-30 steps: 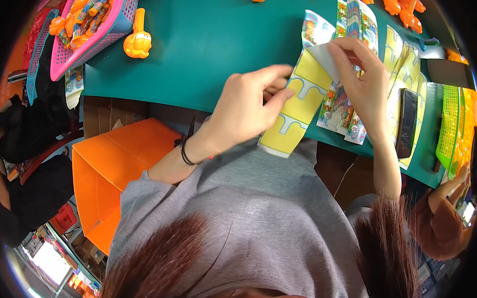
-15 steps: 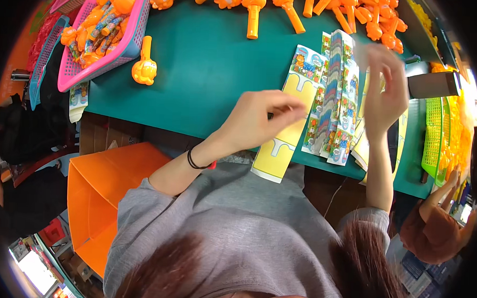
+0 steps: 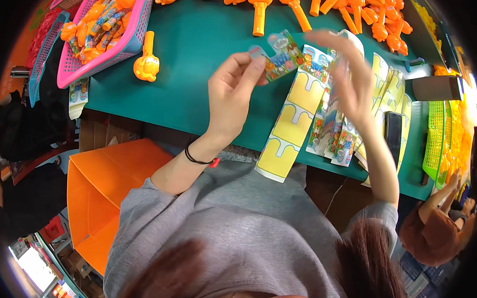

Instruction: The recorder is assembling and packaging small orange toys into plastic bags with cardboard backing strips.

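My L hand (image 3: 230, 91) pinches the sticker (image 3: 285, 60) above the bench (image 3: 189, 68); R hand (image 3: 354, 82), blurry, has fingers spread, apart from L. Thin sticker could prob. curl & self-stick if bumped; strip (image 3: 292, 122) overhangs edge, so an arm brush might drop it.

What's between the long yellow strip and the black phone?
In the head view, colourful printed sheets, then yellow sheets, lie between the strip and phone; the right hand is above the colourful ones.
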A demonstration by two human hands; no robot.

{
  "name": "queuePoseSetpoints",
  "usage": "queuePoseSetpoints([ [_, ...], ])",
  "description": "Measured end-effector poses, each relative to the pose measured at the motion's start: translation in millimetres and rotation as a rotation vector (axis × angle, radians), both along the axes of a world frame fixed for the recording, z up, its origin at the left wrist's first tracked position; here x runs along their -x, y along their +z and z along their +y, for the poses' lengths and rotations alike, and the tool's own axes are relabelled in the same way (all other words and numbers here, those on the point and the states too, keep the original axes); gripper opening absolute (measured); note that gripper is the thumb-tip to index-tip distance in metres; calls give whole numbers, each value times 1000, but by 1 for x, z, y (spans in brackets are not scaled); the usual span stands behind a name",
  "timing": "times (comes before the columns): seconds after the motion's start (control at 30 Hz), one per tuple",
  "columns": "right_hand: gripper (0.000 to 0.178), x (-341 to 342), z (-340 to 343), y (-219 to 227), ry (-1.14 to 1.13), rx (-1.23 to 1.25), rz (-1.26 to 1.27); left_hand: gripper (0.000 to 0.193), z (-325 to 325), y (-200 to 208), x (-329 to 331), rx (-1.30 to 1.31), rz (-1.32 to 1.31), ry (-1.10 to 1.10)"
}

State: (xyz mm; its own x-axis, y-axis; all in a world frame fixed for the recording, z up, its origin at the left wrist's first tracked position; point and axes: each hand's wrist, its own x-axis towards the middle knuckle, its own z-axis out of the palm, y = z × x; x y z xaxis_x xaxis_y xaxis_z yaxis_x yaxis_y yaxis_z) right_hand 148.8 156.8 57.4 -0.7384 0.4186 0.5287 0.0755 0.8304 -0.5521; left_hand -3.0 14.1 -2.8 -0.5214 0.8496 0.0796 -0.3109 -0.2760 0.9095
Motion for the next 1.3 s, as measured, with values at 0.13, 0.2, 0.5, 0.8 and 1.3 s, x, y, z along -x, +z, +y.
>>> queuePoseSetpoints([
  [0.13,46,68,50,23,-475,304,-248,20,-3,-1,-3,-35,49,-88],
  [0.2,45,95,95,0,-550,155,-440,28,-2,-8,-3,-75,185,-165],
  [0.5,43,72,104,-11,-47,956,68,38,-5,5,-3,-119,226,-286],
  [0.8,42,22,22,-62,1205,1192,796,85,-5,7,-27,-113,58,-100],
  [1.3,52,1,-23,-53,679,1210,729,74,3,4,-29,-15,38,-47],
])
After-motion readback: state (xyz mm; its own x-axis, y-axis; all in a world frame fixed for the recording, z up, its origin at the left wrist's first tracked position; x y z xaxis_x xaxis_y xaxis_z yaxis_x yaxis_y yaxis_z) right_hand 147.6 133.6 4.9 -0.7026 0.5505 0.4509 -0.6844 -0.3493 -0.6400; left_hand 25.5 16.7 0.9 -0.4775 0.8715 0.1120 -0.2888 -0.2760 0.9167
